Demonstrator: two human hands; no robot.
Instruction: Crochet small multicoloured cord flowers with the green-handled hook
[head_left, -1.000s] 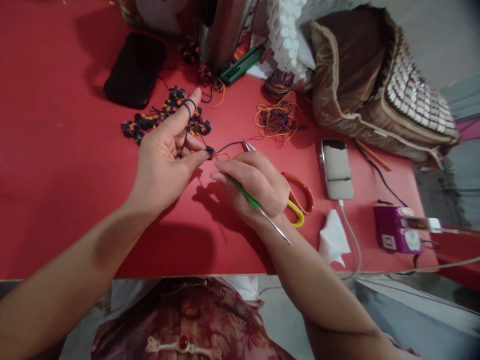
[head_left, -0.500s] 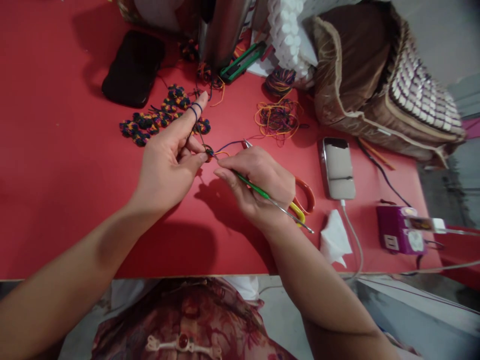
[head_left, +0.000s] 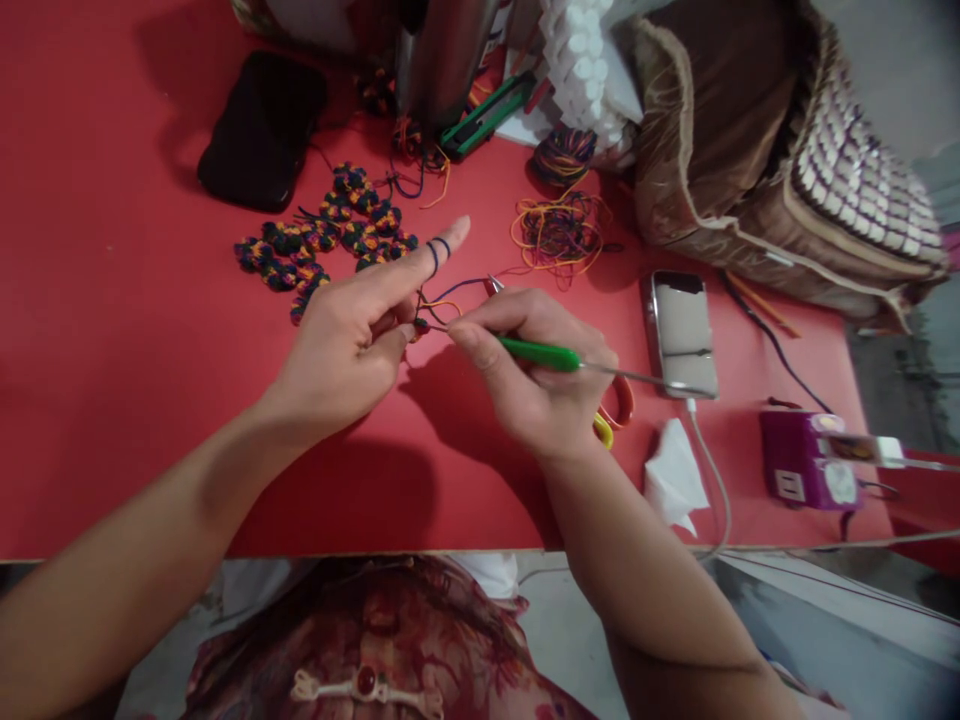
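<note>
My left hand [head_left: 349, 335] pinches a small dark crochet piece [head_left: 421, 325] between thumb and fingers. Its index finger is stretched out, with dark yarn [head_left: 436, 252] wound round it. In my right hand [head_left: 544, 370] is a crochet hook [head_left: 544, 353] with a green handle; its thin tip reaches the small piece. An orange and blue strand runs from the piece toward the right. Beyond my left hand lie several multicoloured crocheted flowers [head_left: 364, 235], joined in clusters. Scissors [head_left: 619, 405] with orange and yellow handles are partly hidden under my right hand.
A loose yarn tangle [head_left: 559, 235] and a yarn ball [head_left: 564, 155] lie beyond my right hand. A black phone [head_left: 262, 130], a green cutter [head_left: 487, 115], a brown bag [head_left: 720, 120], a plugged-in phone [head_left: 681, 335], a tissue [head_left: 676, 475] and a purple box [head_left: 802, 460] surround the work.
My left hand has tilted, its index finger swinging right and slightly down. My right hand has turned, bringing the hook closer to level. The small crochet piece sits slightly lower.
</note>
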